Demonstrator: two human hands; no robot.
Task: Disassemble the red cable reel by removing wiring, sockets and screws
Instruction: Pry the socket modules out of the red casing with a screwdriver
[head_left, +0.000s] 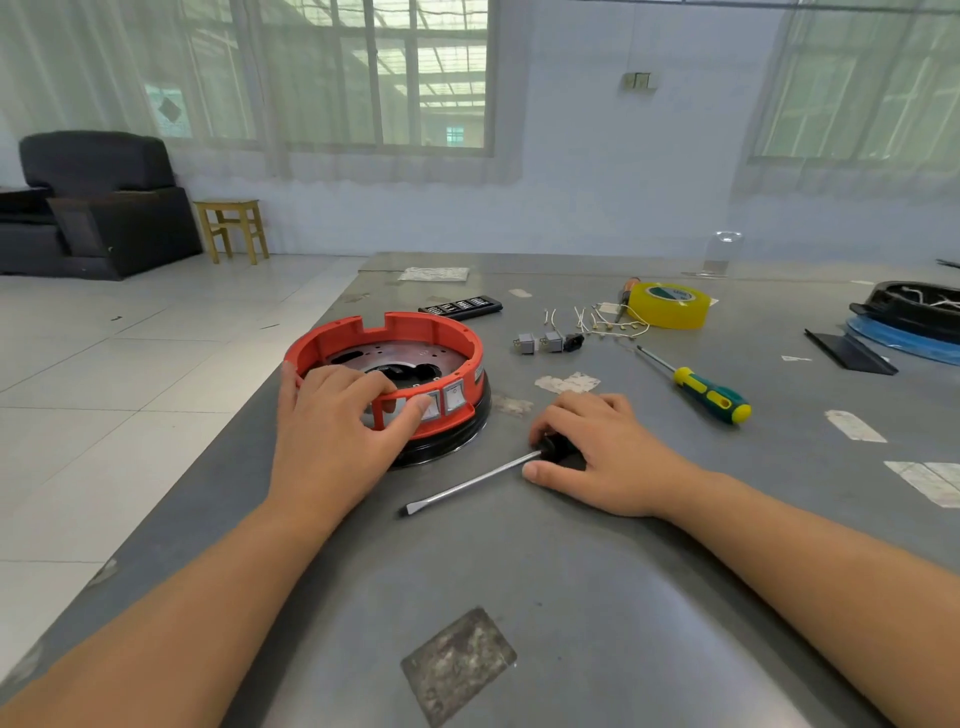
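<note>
The red cable reel housing (415, 332) sits on its black base on the grey table (571, 597), open side up, with grey sockets in its near wall. My left hand (332, 421) grips the reel's near rim, thumb pressing a socket (431, 408). My right hand (602, 452) lies over the black handle of a flat screwdriver (467, 484), whose shaft points toward me and left on the table. Two removed grey sockets (540, 343) and loose white wires (602, 319) lie behind.
A green and yellow screwdriver (706, 395) lies right of the reel. Behind are a yellow tape roll (675, 304), a black bit case (462, 306), and at the far right a black and blue reel part (914, 322). The table's left edge drops to a tiled floor.
</note>
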